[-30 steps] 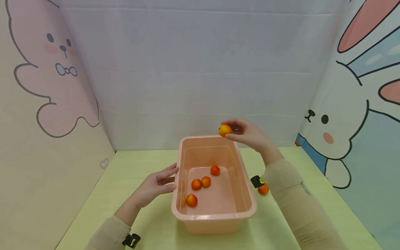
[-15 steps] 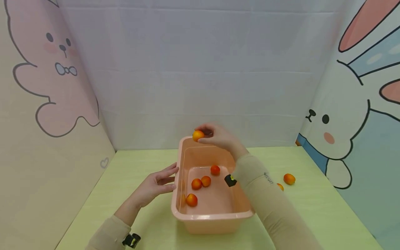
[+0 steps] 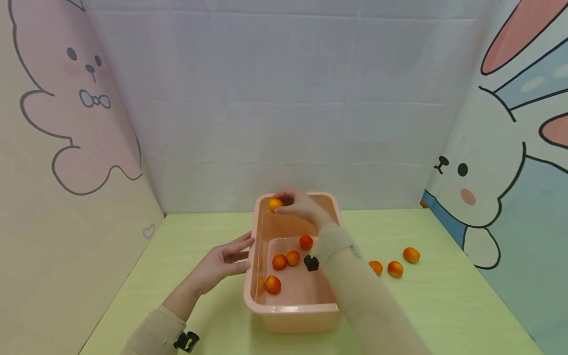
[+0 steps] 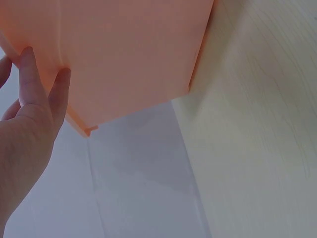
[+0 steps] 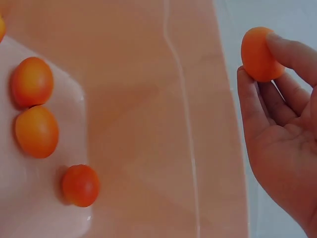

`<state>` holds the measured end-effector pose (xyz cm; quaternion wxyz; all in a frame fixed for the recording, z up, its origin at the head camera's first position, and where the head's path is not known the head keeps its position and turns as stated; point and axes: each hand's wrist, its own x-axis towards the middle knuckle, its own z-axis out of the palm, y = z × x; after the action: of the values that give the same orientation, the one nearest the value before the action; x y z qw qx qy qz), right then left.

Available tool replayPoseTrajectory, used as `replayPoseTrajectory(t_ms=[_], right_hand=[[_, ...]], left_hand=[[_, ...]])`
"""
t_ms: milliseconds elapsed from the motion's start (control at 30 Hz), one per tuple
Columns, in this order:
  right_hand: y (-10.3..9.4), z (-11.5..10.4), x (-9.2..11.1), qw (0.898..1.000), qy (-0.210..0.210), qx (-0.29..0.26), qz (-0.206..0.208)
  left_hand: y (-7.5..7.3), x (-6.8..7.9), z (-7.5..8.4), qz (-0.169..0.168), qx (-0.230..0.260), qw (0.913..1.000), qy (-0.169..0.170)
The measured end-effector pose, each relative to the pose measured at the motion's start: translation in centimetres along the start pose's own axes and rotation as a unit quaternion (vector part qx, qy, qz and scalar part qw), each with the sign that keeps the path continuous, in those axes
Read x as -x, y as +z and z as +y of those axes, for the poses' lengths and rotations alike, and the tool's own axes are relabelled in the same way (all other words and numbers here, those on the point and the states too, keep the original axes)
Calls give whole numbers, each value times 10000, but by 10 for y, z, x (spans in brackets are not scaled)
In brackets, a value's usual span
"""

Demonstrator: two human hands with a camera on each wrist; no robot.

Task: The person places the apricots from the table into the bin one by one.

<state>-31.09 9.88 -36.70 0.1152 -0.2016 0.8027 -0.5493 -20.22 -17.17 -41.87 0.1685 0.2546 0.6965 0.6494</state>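
A pink plastic tub [image 3: 301, 321] stands on the table with several small orange-red fruits [image 3: 272, 284] on its floor. My right hand [image 3: 301, 208] pinches one oval orange fruit [image 3: 274, 205] over the tub's far left corner. In the right wrist view, thumb and fingertips grip that fruit [image 5: 258, 55] beside the tub wall. At the tub's left side, my left hand [image 3: 220, 264] touches the rim with extended fingers. The left wrist view has these fingers [image 4: 59, 94] against the outer wall of the tub [image 4: 129, 54].
Three more orange fruits [image 3: 395, 269] lie on the pale green table [image 3: 443, 305] right of the tub, one partly behind the right sleeve [image 3: 355, 276]. A white cloth wall [image 3: 284, 98] rises behind, with cartoon-printed panels [image 3: 470, 197] on both sides.
My right hand has carried the fruit leftward from the tub's far right corner, then lower at the far left. Fruits on the right have come into view. The left hand stays put.
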Motion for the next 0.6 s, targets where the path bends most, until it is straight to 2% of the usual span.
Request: replayPoseTrajectory(t_ms=[233, 600], right_hand=[[8, 16, -4, 9974, -130, 677, -195], [18, 32, -7, 9944, 225, 999, -252]], left_hand=[[0, 1, 0, -30, 90, 10000, 30], [-1, 1, -1, 24, 25, 10000, -49]])
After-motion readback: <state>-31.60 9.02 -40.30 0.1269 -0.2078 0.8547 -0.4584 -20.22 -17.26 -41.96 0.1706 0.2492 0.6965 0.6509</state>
